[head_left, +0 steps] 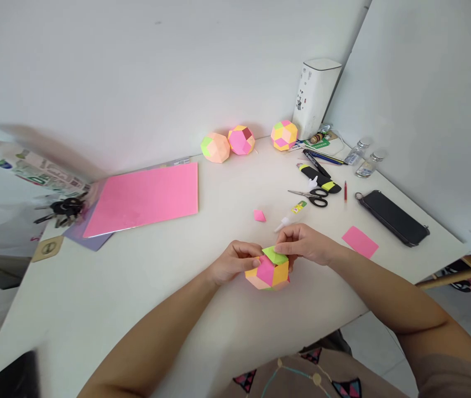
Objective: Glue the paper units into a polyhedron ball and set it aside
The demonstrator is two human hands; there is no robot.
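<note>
A many-sided paper ball (266, 272) with pink, yellow, peach and green faces sits low over the white table in front of me. My left hand (237, 261) grips its upper left side, thumb on the near face and fingers behind. At the top of the ball, a green paper piece (275, 255) stands slightly raised, with a gap under its near edge. My right hand (302, 243) pinches this piece at its right edge. Beyond the hands lie a small folded pink paper piece (259, 215) and a glue tube (291, 215).
Three finished-looking paper balls (241, 140) stand along the wall. Scissors (314, 197), a cutter (320, 178), a phone (393, 217) and a pink paper slip (360, 241) lie to the right. Pink sheets (144, 199), keys (67, 207) and a bottle (32, 166) are on the left.
</note>
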